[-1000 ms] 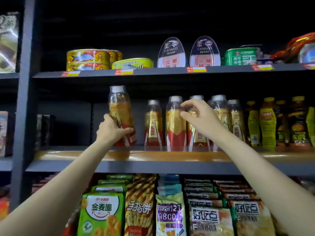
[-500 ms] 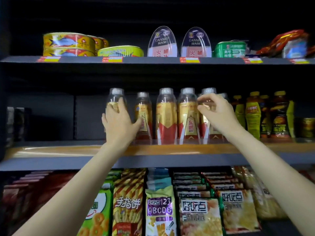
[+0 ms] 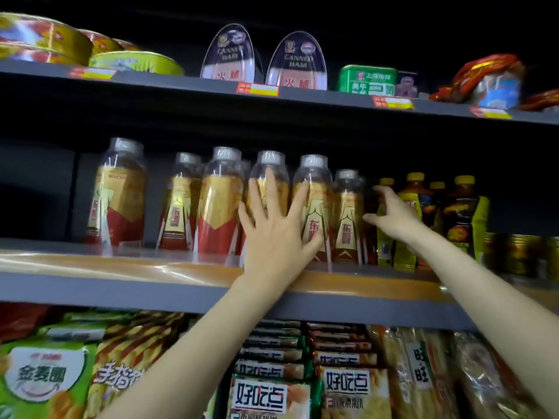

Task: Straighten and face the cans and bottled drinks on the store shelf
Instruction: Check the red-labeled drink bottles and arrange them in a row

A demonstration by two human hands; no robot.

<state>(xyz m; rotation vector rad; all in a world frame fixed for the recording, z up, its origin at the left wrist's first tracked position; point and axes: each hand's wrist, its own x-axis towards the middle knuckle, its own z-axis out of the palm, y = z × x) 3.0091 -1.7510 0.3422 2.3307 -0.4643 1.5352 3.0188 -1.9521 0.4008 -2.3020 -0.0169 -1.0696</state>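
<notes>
From the head view, a row of clear bottles with gold-and-red labels [image 3: 220, 204] stands upright along the front edge of the middle shelf [image 3: 121, 285], most packed side by side, the leftmost one standing a little apart. The left hand [image 3: 276, 228] lies flat against the fronts of two bottles in the middle of the row, fingers straight and spread, gripping nothing. The right hand [image 3: 393, 213] is released too, fingers loosely bent and apart, reaching in between the last clear bottle and the yellow-capped dark bottles [image 3: 438, 219] toward the right end of the shelf; whether it touches either cannot be told. On the top shelf [image 3: 332, 99], round cans [image 3: 45, 40] sit stacked at the left end, with two upright canned ham packs [image 3: 263, 58] near the middle and a green tin [image 3: 367, 80] just right of them. Snack bags [image 3: 272, 394] fill the level beneath.
</notes>
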